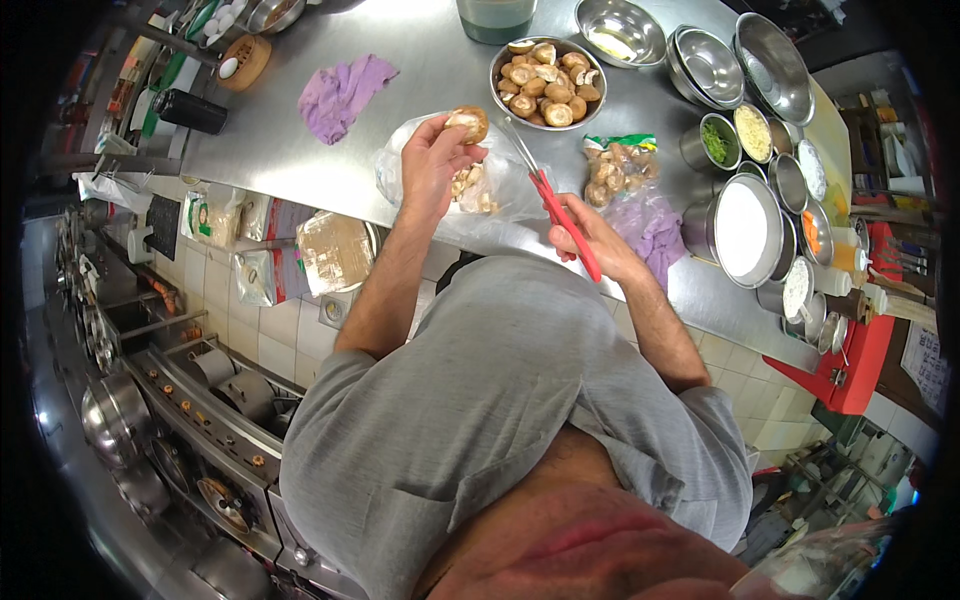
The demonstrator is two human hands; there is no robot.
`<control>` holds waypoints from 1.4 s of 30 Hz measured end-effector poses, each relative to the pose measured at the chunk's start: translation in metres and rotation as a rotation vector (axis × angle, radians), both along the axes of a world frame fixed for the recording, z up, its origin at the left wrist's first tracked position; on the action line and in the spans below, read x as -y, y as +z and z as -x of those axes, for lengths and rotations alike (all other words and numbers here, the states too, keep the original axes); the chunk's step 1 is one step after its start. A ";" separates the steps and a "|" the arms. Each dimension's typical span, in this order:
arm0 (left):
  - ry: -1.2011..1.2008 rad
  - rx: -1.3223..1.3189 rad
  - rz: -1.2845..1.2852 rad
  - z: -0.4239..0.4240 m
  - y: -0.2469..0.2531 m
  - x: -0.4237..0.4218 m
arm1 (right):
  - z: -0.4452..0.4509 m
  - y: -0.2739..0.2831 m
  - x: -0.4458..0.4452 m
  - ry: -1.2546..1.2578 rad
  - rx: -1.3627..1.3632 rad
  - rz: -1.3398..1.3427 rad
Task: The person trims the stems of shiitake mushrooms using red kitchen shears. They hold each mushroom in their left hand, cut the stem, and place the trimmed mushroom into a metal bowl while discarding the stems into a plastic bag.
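Between the fingers of my left hand (435, 154) is a brown mushroom (469, 125), its pale underside partly showing. My right hand (589, 236) grips red-handled scissors (553, 199), whose metal blades point up and to the left. Below the mushroom, a clear plastic bag (517, 191) lies on the steel table, with cut mushroom stems (472, 187) on it. Just beyond both hands stands a steel bowl (495, 82) full of mushrooms (557, 93). Right of the scissors rests a plastic bag of mushrooms (619, 169) with a green edge.
A purple cloth (341, 97) lies at the left of the steel table (277, 150), and another purple cloth (652, 232) sits near my right hand. Steel bowls (709, 67) and containers, including a pot of white contents (748, 229), crowd the right side. A stove (202, 420) stands behind.
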State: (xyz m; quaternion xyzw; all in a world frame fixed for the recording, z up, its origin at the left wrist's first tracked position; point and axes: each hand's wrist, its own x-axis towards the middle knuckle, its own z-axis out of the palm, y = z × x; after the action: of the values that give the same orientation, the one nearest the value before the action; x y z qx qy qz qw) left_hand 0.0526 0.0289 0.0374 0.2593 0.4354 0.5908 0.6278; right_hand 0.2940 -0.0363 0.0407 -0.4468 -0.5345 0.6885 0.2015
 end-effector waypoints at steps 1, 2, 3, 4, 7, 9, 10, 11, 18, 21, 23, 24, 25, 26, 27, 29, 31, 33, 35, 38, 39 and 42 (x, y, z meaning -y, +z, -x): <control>-0.012 -0.015 -0.006 -0.006 0.001 -0.004 | 0.000 0.000 -0.002 -0.004 0.012 -0.010; -0.024 -0.031 -0.013 -0.012 0.001 -0.008 | 0.001 0.000 -0.005 -0.013 0.039 -0.049; -0.038 -0.046 -0.020 -0.018 0.003 -0.013 | 0.002 0.001 -0.008 -0.022 0.067 -0.089; -0.044 -0.071 -0.045 -0.024 0.004 -0.017 | 0.002 0.001 -0.011 -0.032 0.095 -0.128; -0.039 -0.145 -0.082 -0.038 0.007 -0.029 | 0.002 0.000 -0.017 -0.081 0.089 -0.264; -0.071 -0.183 -0.112 -0.047 0.013 -0.032 | 0.001 -0.002 -0.025 -0.073 0.139 -0.284; -0.086 -0.201 -0.127 -0.050 0.015 -0.034 | 0.000 -0.003 -0.029 -0.068 0.164 -0.294; -0.097 -0.211 -0.141 -0.052 0.016 -0.036 | 0.000 -0.002 -0.033 -0.081 0.157 -0.297; -0.132 -0.206 -0.166 -0.054 0.005 -0.056 | 0.009 0.012 -0.042 -0.153 0.125 -0.110; -0.140 -0.193 -0.119 -0.053 0.005 -0.062 | 0.016 0.013 -0.044 -0.219 0.121 -0.085; -0.139 -0.161 -0.086 -0.053 0.004 -0.067 | 0.020 0.012 -0.046 -0.253 0.149 -0.093; -0.134 -0.140 -0.074 -0.053 0.002 -0.069 | 0.023 0.012 -0.048 -0.259 0.171 -0.106; -0.128 -0.119 -0.063 -0.052 0.000 -0.072 | 0.024 0.012 -0.049 -0.265 0.194 -0.119; -0.128 -0.120 -0.054 -0.051 -0.005 -0.077 | 0.024 0.010 -0.052 -0.258 0.218 -0.138; -0.129 -0.122 -0.045 -0.050 -0.008 -0.082 | 0.023 0.007 -0.056 -0.252 0.242 -0.156; -0.128 -0.153 -0.033 -0.047 -0.015 -0.087 | 0.022 0.004 -0.063 -0.264 0.255 -0.157; -0.125 -0.213 -0.028 -0.046 -0.014 -0.090 | 0.021 0.007 -0.068 -0.302 0.233 -0.125; -0.063 -0.425 -0.136 -0.044 -0.022 -0.098 | 0.018 0.011 -0.068 -0.350 0.183 -0.087; -0.009 -0.642 -0.238 -0.043 -0.029 -0.107 | 0.013 0.014 -0.067 -0.414 0.122 -0.094; 0.016 -0.983 -0.366 -0.045 -0.035 -0.117 | -0.001 0.017 -0.059 -0.532 -0.020 -0.198; -0.006 -1.103 -0.401 -0.047 -0.042 -0.120 | -0.007 0.020 -0.054 -0.562 -0.047 -0.257; 0.011 -1.301 -0.447 -0.045 -0.062 -0.136 | -0.031 0.036 -0.040 -0.644 -0.047 -0.349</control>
State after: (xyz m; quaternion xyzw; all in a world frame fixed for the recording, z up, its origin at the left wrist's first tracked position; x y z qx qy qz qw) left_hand 0.0977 0.1653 -0.0243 0.6825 0.5927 0.3938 0.1669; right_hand 0.3252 0.0036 0.0770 -0.5350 -0.4710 0.4985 0.4934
